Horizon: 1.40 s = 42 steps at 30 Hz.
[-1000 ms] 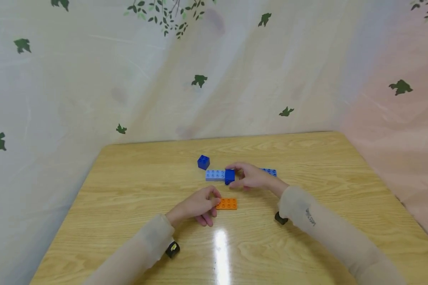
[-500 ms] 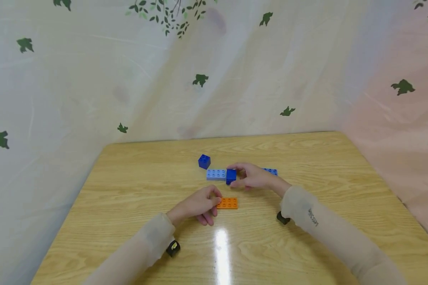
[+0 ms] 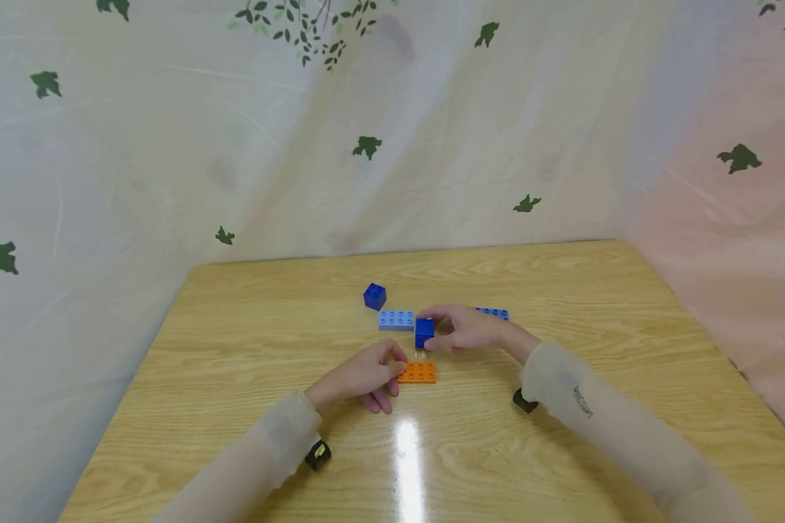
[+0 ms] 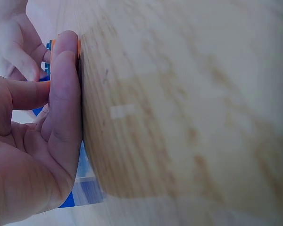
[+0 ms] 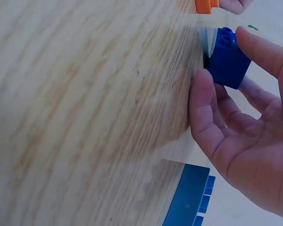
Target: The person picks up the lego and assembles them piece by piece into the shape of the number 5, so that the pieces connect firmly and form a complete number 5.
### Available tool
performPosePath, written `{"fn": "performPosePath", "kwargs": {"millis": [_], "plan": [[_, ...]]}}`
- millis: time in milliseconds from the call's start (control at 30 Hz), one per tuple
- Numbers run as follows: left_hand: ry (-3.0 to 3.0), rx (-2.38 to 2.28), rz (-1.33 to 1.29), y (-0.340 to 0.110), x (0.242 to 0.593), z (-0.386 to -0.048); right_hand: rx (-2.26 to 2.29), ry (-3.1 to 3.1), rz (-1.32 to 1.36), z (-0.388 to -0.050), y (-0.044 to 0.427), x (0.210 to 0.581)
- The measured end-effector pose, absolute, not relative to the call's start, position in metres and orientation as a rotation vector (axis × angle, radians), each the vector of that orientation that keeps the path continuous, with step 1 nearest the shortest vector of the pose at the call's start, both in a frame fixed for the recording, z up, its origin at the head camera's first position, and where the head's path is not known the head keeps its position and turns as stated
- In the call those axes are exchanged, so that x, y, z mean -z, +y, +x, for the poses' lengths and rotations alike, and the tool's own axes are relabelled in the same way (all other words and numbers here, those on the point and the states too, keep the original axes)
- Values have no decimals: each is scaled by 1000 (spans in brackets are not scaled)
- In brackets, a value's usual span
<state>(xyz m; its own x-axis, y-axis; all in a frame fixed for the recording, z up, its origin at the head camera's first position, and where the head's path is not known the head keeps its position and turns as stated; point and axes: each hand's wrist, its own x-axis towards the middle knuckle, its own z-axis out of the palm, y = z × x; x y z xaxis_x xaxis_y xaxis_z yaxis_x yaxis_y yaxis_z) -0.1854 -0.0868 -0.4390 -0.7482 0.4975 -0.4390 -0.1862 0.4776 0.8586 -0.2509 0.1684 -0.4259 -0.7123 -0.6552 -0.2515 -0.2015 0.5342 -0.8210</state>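
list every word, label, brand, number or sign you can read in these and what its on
None can be read for certain.
Right sleeve: a short line of dark lettering, too small and blurred to quote.
Black device at the left wrist: a small yellowish mark, too small to tell if it is writing.
Orange brick and dark blue brick: no text can be made out.

Head view from above, facing forward and down across the surface (image 3: 484,454), wrist views close, low, turned sideways, all sharing the orange brick (image 3: 420,373)
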Motion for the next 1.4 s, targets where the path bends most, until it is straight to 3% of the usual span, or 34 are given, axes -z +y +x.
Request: {"fn": "performPosePath", "kwargs": {"millis": [867,1400], "plan": [[2065,-1327,281,-86,439,-184,903,2247,-1004,-228,168,425],[2070,-1319,288,-85,441,-185,867,2240,-1017,-222,171,417]]}}
